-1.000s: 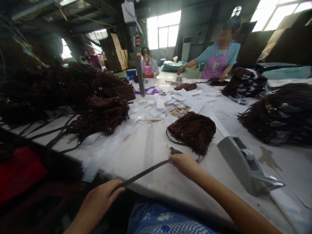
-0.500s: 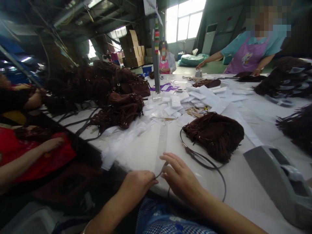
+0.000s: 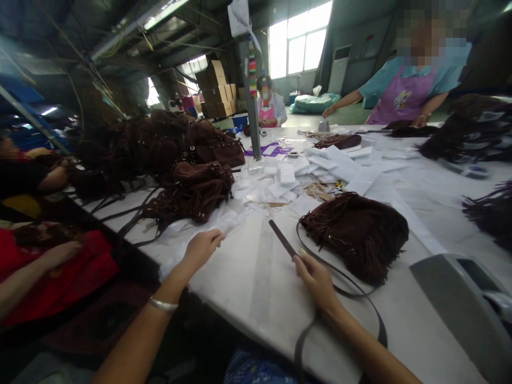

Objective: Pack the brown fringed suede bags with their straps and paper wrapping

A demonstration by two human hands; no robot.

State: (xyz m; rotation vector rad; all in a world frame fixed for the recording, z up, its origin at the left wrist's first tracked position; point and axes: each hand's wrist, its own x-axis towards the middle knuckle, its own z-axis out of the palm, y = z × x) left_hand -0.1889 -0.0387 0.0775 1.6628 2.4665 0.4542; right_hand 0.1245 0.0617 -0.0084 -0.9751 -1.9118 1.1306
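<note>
In my right hand (image 3: 316, 277) is the end of a dark brown bag strap (image 3: 282, 238), its holed tip pointing up and away over the white table. The rest of the strap loops below the hand and round towards a brown fringed handbag (image 3: 356, 234), which lies just right of it. My left hand (image 3: 203, 248), with a silver bracelet at the wrist, is over the table's left edge near thin clear plastic bags (image 3: 176, 255). Its fingers are pressed together; anything between them is too small to make out.
A grey tape dispenser (image 3: 456, 304) stands at right front. Brown bags (image 3: 200, 186) pile up at left, behind white packets (image 3: 286, 173) and a metal post (image 3: 253, 106). Co-workers sit at left and the far side; one in a purple apron (image 3: 400, 98) stands at far right.
My hands were close together at the table's front edge with the strap between them. Now they are apart: the left has moved left and forward, the right forward with the strap end.
</note>
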